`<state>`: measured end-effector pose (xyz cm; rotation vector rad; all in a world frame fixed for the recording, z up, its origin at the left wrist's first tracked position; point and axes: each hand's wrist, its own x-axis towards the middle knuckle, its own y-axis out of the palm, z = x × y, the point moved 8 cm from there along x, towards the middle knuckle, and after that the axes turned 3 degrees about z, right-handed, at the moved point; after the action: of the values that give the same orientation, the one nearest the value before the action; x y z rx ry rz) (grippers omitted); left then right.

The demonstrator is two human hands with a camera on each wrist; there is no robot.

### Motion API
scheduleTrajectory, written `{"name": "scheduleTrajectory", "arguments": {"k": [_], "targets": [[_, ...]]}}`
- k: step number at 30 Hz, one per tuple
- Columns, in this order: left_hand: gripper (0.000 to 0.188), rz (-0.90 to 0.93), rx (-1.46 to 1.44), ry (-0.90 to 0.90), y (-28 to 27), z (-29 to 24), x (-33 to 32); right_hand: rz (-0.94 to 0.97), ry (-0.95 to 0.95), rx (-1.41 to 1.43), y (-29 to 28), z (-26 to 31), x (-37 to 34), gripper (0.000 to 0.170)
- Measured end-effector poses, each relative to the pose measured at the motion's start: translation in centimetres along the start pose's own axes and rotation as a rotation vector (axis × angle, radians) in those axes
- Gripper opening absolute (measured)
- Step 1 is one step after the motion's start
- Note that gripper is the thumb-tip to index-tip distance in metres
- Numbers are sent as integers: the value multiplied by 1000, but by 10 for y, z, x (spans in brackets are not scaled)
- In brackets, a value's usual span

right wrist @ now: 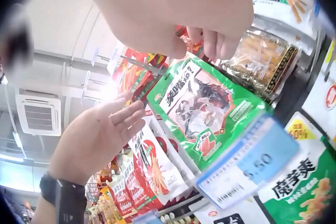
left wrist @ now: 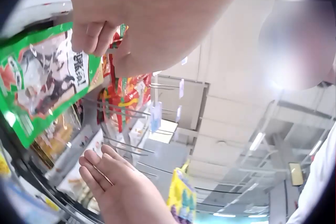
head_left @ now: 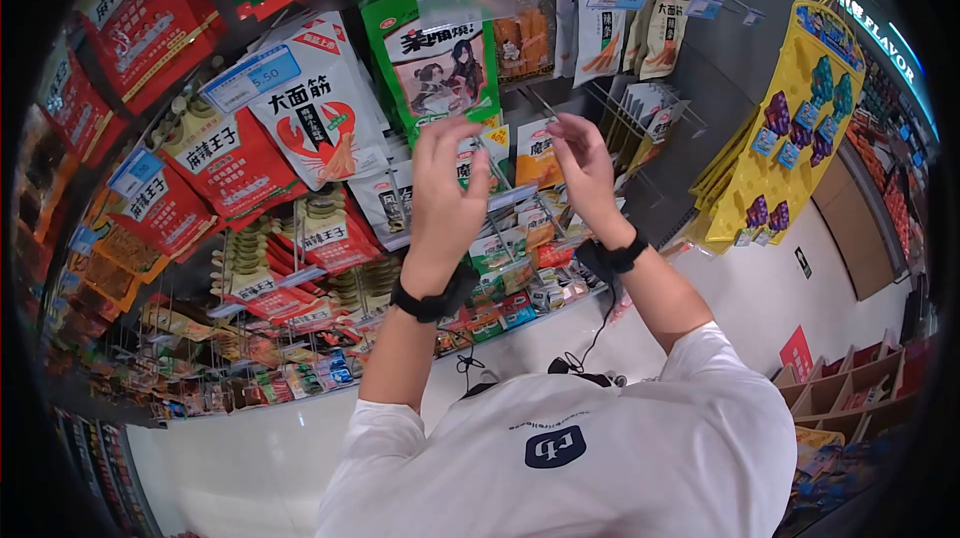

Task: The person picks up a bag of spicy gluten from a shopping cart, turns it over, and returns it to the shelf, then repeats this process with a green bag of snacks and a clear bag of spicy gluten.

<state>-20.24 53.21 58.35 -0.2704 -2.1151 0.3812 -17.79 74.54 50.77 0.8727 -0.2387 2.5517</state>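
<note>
Packet (head_left: pixel 438 68) with green borders hangs upright just beyond the left hand (head_left: pixel 445 193), probably light, soft and slippery, easiest to pinch at its side edges; that hand is empty, fingers loosely extended; rightward, the right hand (head_left: pixel 590 176), blurred, seems empty too, fingers relaxed.

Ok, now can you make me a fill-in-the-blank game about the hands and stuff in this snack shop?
1. The left hand and the right hand are holding ____.
2. The cartoon packet has a ____ border.
3. In the head view, the hanging display board at the right is mostly ____.
4. The shirt is mostly ____.

Missing words: nothing; green; yellow; white.
</note>
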Motion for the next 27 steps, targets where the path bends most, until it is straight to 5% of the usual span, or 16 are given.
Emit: {"name": "scheduleTrajectory", "arguments": {"k": [6,10,12,14,17,20,21,22,23,26,27], "targets": [[12,266,-126,-10,79,-4,-66,-466,116,-210,-123,-27,-126,21],[12,429,-447,-55,166,-8,-122,-560,408,-599,-180,-45,-246,21],[12,724,-624,-162,222,-5,-164,-587,575,-732,-205,-54,-323,19],[20,861,-587,-69,260,5,-206,-668,706,-773,-225,-67,-418,17],[40,1241,-193,130,301,10,-272,-741,1138,-1031,-244,-82,-601,13],[44,1616,-187,56,345,31,-352,-683,1645,-1155,-203,-63,-813,22],[46,1711,-141,-14,353,46,-360,-749,1710,-1103,-199,-86,-953,22],[45,1754,-116,13,364,64,-381,-472,1860,-1095,-186,-136,-1051,23],[45,1788,-89,38,378,86,-402,-527,1909,-1039,-137,-118,-1057,23],[38,1841,27,-137,402,174,-438,-827,1410,-48,-95,-106,-1010,24],[36,1826,93,-111,407,201,-440,-875,1412,-30,-82,-73,-966,24]]}}
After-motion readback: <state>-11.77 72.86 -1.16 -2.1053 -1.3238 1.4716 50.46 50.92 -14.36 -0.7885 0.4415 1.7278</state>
